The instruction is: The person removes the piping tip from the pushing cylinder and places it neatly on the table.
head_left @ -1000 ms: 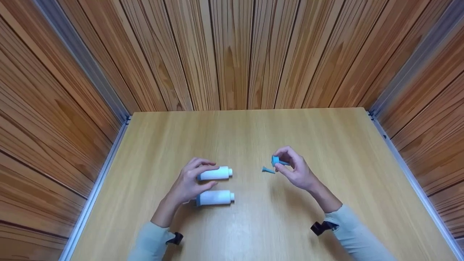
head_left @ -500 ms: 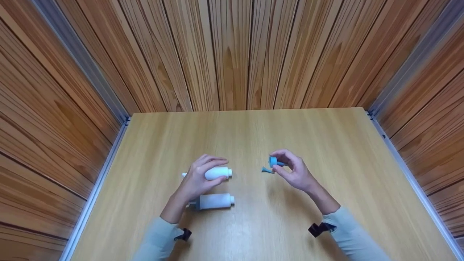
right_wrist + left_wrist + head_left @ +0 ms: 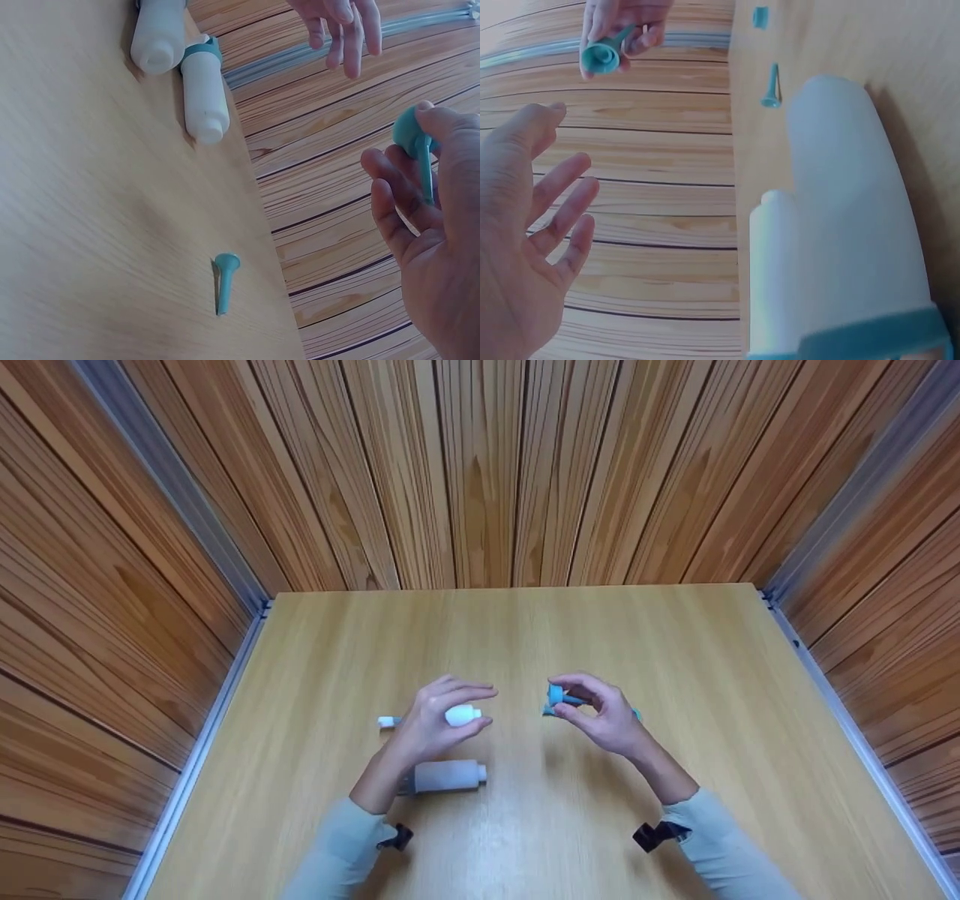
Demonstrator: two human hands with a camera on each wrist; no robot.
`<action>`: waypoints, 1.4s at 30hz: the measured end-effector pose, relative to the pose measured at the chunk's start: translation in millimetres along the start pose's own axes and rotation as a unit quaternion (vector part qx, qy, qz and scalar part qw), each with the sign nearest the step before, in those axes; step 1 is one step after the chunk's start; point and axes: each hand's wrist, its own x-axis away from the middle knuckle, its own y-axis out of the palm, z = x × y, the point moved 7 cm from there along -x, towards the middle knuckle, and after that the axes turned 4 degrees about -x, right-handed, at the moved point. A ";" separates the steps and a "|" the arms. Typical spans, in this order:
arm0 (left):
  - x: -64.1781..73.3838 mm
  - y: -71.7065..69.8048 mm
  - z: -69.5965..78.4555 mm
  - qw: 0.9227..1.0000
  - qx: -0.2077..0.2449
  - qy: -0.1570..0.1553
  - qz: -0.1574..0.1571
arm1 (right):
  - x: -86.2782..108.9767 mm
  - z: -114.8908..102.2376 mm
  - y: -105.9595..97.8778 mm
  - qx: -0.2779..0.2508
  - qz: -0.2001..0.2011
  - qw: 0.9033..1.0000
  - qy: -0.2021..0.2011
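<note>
My right hand (image 3: 600, 716) pinches a teal nozzle cap (image 3: 556, 694) above the table, its round opening toward the left hand and its thin spout toward the palm. A smaller teal funnel-shaped piece (image 3: 226, 281) lies on the table below it. My left hand (image 3: 439, 720) holds nothing, thumb and fingers spread apart, above the farther white bottle (image 3: 463, 715). That bottle lies on its side with a teal collar (image 3: 202, 49), partly hidden by the hand in the head view. Nearer to me, a second white bottle (image 3: 448, 776) lies parallel to it.
Another small teal piece (image 3: 760, 17) lies on the wooden table (image 3: 510, 637), beyond the funnel-shaped one. A white tip (image 3: 388, 722) shows left of my left hand. Wood-panelled walls (image 3: 480, 472) enclose the table at the back and sides.
My left hand has moved right over the farther bottle, toward the right hand. The right hand has shifted slightly left with the nozzle cap. Both bottles stay in place.
</note>
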 end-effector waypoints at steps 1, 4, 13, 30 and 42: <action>-1.4 1.7 0.9 1.000 0.001 0.000 -0.002 | 0.0 -0.5 0.9 -0.001 -0.002 1.000 -0.002; -5.3 7.4 3.2 1.000 0.005 0.001 -0.004 | 0.0 -2.3 2.9 -0.003 -0.005 1.000 -0.006; -15.8 21.5 9.0 0.999 0.029 -0.010 -0.009 | -1.9 -5.0 6.1 -0.010 -0.002 1.000 -0.025; -27.7 30.8 22.7 0.998 0.053 0.032 0.013 | -9.3 -11.1 19.9 -0.022 -0.006 1.000 0.009; -28.7 32.1 25.5 0.998 0.042 0.047 0.029 | -12.2 -14.0 25.0 -0.031 -0.012 0.999 0.002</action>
